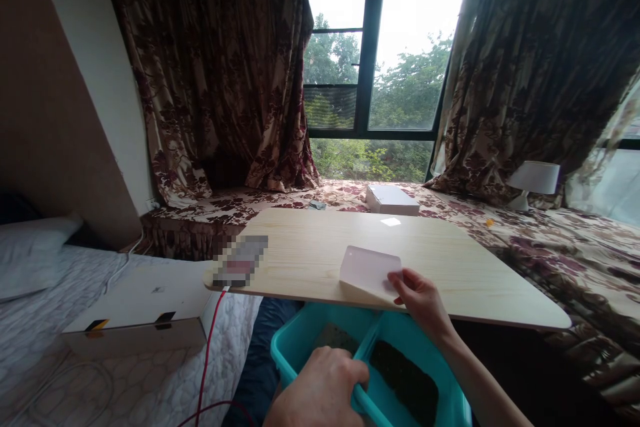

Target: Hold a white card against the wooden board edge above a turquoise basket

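Note:
My right hand (419, 299) pinches the near corner of a thin white plastic card (369, 270) that lies on a light wooden tabletop (450, 260), close to its front edge. My left hand (320, 390) is closed around the rim of a teal plastic bin (295, 347) held just below the table's front edge. The bin has a centre divider and dark material (405, 380) lies in its compartments.
A blurred-out object (241, 260) with a red cable (207, 347) sits at the table's left corner. A white box (145, 297) lies on the bed to the left. A white box (391, 199) and a lamp (533, 181) sit on the window seat below curtains.

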`<action>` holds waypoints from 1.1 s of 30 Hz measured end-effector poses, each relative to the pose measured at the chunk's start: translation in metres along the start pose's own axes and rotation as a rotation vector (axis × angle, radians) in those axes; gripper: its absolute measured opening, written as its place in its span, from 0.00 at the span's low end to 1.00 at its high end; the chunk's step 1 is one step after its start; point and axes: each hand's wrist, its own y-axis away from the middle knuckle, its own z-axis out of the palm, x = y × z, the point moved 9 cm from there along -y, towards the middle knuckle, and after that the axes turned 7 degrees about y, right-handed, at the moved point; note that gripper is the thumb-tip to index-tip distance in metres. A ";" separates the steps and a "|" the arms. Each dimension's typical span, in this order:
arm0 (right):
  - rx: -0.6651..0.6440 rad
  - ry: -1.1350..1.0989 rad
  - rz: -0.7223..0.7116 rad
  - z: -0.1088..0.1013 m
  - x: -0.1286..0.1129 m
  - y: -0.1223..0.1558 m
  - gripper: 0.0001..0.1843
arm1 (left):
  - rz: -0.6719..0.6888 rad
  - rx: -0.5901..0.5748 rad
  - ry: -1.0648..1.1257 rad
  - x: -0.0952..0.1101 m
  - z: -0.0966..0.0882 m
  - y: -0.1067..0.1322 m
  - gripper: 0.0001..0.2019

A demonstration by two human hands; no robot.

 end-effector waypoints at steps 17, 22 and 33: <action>0.044 -0.021 0.010 -0.008 -0.006 -0.001 0.18 | -0.036 -0.034 -0.061 0.008 -0.006 0.003 0.13; 0.069 0.036 -0.033 -0.009 0.003 -0.011 0.18 | -0.026 -0.034 -0.072 0.007 -0.005 0.002 0.12; 0.070 0.041 -0.060 -0.005 0.006 -0.015 0.19 | 0.008 -0.018 -0.055 0.006 -0.004 0.000 0.10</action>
